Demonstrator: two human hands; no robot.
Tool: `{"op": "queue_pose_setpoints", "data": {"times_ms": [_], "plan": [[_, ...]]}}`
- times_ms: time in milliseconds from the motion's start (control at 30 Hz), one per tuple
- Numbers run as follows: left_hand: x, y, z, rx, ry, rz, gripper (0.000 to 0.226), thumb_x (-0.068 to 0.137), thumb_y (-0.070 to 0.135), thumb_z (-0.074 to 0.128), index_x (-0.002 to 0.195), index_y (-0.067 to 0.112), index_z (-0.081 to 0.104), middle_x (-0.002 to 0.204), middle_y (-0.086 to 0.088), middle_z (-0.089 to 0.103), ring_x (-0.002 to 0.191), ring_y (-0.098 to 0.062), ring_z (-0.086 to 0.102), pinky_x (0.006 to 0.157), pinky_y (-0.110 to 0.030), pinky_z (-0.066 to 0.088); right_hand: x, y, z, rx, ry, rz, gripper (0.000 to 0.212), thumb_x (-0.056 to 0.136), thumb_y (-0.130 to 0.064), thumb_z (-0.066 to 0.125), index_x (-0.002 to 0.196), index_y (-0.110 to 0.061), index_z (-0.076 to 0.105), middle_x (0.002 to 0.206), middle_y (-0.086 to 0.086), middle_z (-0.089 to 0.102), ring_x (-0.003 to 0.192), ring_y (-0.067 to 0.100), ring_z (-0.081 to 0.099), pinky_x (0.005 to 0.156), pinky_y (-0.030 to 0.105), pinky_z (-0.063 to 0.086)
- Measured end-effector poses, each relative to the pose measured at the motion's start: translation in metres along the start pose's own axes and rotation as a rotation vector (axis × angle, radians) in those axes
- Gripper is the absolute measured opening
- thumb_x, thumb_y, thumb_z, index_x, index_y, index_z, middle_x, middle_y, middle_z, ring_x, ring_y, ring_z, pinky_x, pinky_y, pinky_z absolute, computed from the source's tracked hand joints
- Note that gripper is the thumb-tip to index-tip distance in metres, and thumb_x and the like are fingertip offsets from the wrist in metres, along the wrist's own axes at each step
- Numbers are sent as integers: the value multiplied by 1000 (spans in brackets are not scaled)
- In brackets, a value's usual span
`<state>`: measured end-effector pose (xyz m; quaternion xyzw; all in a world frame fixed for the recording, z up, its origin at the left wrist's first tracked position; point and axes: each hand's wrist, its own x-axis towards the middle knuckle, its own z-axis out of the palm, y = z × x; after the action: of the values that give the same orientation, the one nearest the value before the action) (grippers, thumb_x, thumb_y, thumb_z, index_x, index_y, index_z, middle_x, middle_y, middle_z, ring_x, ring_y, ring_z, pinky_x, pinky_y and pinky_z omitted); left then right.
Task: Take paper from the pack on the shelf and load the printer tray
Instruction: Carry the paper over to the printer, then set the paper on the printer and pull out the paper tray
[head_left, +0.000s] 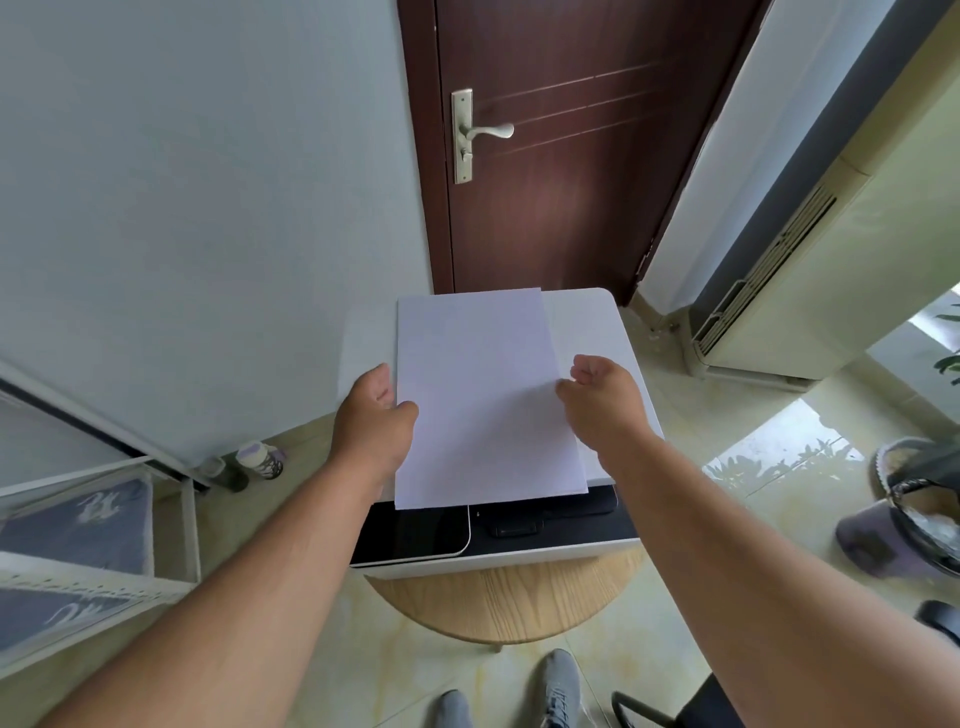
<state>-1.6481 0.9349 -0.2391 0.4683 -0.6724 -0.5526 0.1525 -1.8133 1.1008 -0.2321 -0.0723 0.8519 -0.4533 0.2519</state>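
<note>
A stack of white paper (483, 395) is held flat above the white printer (613, 338), which stands on a round wooden table (509, 603). My left hand (371, 423) grips the stack's left edge, thumb on top. At the right edge my right hand (605, 400) pinches the stack between thumb and fingers. The printer's dark front panel (415, 535) and black output slot (550, 514) show below the paper's near edge. The paper pack is not in view.
A white wire shelf (104, 519) with grey liners stands at the left. A brown door (561, 156) is behind the printer and a floor air conditioner (810, 260) at the right. A bin (919, 509) sits at the right; my shoes (561, 686) are below.
</note>
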Motion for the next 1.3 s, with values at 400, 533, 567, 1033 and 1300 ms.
{"op": "queue_pose_setpoints", "data": {"times_ms": [400, 533, 567, 1033, 1300], "plan": [[-89, -43, -35, -141, 34, 235, 38, 101, 18, 64, 139, 22, 58, 131, 16, 63, 122, 1, 61, 102, -20, 45, -112, 53, -14, 235, 157, -128, 14, 92, -20, 67, 94, -31, 74, 102, -9, 78, 102, 8, 72, 102, 40, 56], [-142, -87, -43, -196, 181, 275, 22, 101, 13, 65, 123, 14, 66, 117, 8, 73, 109, -2, 69, 95, -15, 50, -140, 79, -14, 316, 112, -119, 19, 95, -13, 70, 91, -31, 76, 96, -5, 80, 92, 10, 73, 92, 32, 58], [-154, -102, -44, -194, 212, 251, 20, 101, 13, 65, 121, 15, 67, 116, 6, 73, 109, -8, 70, 96, -20, 52, -146, 89, -15, 316, 96, -115, 18, 95, -15, 70, 96, -32, 75, 98, -8, 80, 94, 9, 74, 94, 32, 58], [-151, -215, -7, -10, 132, -180, 57, 96, 17, 71, 148, 12, 48, 150, -8, 56, 130, -18, 59, 108, -32, 43, -137, 219, -23, 162, -1, 79, 35, 99, -23, 68, 133, -17, 64, 116, -4, 72, 106, 18, 69, 72, 20, 49], [-97, -259, 1, 26, 160, -173, 84, 90, 26, 79, 159, 14, 32, 162, -6, 43, 146, -17, 45, 117, -41, 39, -89, 258, -1, 119, 13, 129, 62, 98, -21, 71, 153, -15, 44, 153, 2, 51, 138, 19, 52, 96, 33, 47]]}}
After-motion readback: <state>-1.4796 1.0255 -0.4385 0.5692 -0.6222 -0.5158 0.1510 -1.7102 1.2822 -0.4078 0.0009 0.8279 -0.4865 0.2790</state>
